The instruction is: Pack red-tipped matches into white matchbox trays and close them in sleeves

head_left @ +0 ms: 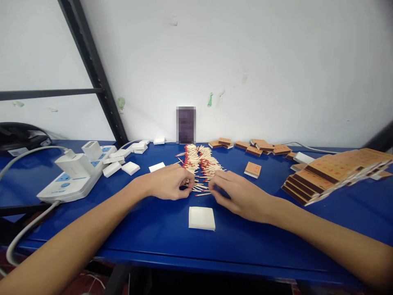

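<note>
Loose red-headed matches (211,164) lie in two long heaps running back toward the wall, with several strewn sticks at the near end. My left hand (172,182) rests at the left of these strewn sticks, thumb and forefinger pinched together; whatever is between the tips is hidden. Across from it, my right hand (236,194) has its fingers curled and its thumb close to them, at the plain end of a single match (202,194). In front of both hands, a white matchbox tray (202,218) lies on the blue table (147,233).
White trays (131,168) lie loosely at the left, near a power strip (73,184) with chargers and cables. Orange matchbox sleeves (264,145) line the back right; a single matchbox (252,169) lies nearer. A large stack of matchboxes (331,172) stands beyond my right forearm.
</note>
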A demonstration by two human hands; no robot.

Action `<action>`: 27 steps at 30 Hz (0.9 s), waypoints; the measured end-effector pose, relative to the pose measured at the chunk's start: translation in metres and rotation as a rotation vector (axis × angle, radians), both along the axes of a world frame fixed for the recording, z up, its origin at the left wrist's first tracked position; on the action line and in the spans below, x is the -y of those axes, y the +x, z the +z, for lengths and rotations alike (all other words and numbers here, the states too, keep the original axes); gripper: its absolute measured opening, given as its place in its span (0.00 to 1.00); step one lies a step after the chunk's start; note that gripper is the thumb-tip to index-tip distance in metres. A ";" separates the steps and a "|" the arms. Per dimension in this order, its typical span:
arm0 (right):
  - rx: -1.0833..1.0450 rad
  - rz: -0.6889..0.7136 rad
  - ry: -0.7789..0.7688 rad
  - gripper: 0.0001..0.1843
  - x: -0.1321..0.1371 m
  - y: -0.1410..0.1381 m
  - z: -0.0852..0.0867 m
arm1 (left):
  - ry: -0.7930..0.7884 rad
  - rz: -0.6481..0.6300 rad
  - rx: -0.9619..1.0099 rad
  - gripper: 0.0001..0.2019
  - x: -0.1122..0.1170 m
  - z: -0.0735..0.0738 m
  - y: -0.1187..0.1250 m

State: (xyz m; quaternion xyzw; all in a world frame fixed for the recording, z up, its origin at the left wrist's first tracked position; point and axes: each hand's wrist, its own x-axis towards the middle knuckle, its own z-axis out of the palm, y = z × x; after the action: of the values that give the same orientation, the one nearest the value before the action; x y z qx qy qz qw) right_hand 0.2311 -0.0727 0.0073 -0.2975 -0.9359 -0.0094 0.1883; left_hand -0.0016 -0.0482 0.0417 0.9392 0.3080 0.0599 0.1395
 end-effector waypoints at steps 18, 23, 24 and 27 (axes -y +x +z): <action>-0.020 0.014 -0.167 0.08 -0.003 -0.004 -0.008 | 0.126 0.006 0.011 0.04 -0.004 -0.012 0.004; -0.083 0.018 -0.235 0.09 0.002 0.002 0.002 | 0.065 -0.029 0.051 0.04 0.000 -0.011 0.007; -0.096 0.007 -0.234 0.10 0.002 0.004 0.004 | 0.053 -0.036 0.058 0.04 0.001 -0.011 0.007; -0.123 -0.012 -0.208 0.09 -0.001 0.008 0.005 | 0.078 -0.012 0.043 0.04 -0.001 -0.009 0.006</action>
State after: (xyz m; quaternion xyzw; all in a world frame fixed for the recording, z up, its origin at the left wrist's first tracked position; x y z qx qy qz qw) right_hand 0.2391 -0.0718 0.0125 -0.3209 -0.9167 0.1047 0.2136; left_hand 0.0043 -0.0471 0.0331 0.9443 0.2964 0.0912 0.1097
